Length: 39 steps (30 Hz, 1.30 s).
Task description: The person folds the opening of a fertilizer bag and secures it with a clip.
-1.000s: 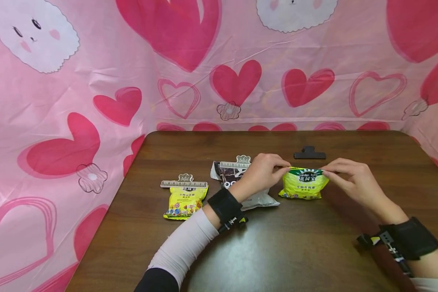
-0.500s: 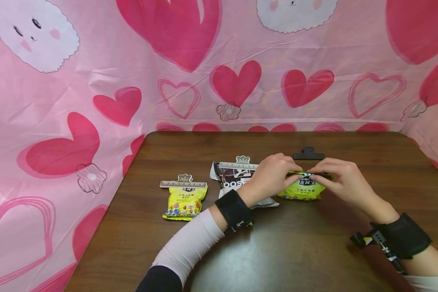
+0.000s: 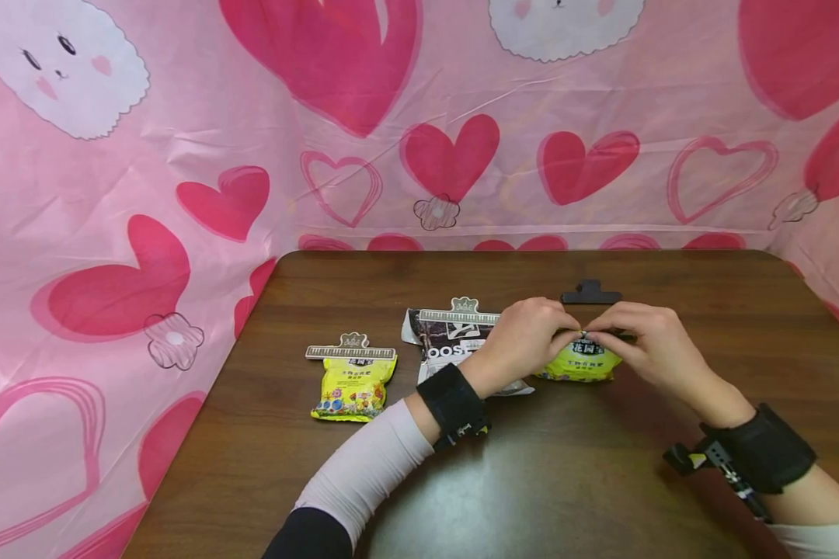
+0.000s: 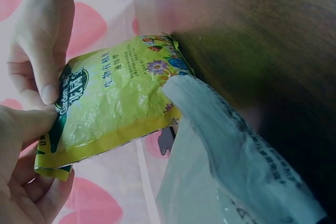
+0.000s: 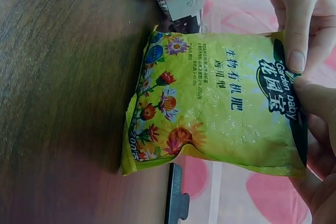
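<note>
**A:** What do the hands have right now?

**B:** From where I watch, my left hand (image 3: 527, 335) and right hand (image 3: 643, 341) meet at the top edge of the yellow-green bag (image 3: 582, 363). Both pinch it: each thumb and forefinger is closed on the folded top strip, and the fingertips nearly touch each other. The wrist views show the same pinch, with the left thumb (image 4: 26, 121) pressed on the green label band.

**A:** Where does the bag sit?

**B:** Its bottom rests on the brown table (image 3: 601, 481), near the middle, and the top is lifted slightly towards me. Just to its left, partly under my left wrist, lies the black and white bag (image 3: 454, 345) with a pale clip (image 3: 459, 313) across its top. Further left lies a small yellow bag (image 3: 353, 384), clipped the same way. A black clip (image 3: 590, 293) lies loose on the table just behind my hands.

**A:** Which step is this, would you say?

**B:** I judge it to be folding the top down, ready for sealing. The next move calls for one hand to keep the fold flat while the other frees itself to reach for the black clip, without letting the fold spring open.
</note>
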Tool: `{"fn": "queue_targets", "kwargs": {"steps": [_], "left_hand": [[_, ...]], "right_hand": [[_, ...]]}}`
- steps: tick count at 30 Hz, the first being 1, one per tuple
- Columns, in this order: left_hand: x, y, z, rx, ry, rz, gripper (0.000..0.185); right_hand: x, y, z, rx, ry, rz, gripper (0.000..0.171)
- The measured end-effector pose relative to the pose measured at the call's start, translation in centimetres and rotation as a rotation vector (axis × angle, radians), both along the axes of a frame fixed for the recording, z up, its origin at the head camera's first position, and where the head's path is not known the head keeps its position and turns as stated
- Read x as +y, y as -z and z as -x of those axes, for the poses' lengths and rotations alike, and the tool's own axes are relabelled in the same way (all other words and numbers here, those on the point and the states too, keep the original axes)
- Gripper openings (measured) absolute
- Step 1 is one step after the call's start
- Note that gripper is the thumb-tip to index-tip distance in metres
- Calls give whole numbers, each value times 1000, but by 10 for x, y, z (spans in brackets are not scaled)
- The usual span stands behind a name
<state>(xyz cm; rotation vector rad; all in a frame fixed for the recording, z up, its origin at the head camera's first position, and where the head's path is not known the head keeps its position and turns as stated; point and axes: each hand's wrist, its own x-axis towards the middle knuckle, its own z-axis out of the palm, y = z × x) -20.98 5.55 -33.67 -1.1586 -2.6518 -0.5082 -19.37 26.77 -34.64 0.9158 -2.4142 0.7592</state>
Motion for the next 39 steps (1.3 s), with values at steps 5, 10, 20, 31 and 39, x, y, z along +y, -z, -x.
{"fn": "queue_targets", "kwargs": {"steps": [5,10,20,31,39], "left_hand": [[1,1,1,22,11,0,18],[1,2,1,31,17,-4,16],[0,5,1,-25,7,-70,18],[-6,3,1,-64,0,-82,19],[-6,2,1,-72,5,-84,19]], "right_hand": [[0,2,0,-5,10,0,30],[-1,4,0,-5,10,-2,30],[2,2,-2,-22,25,8,29],[14,-2,-6,-42,37,-1,32],[14,2,-5,-48,71,-12,29]]}}
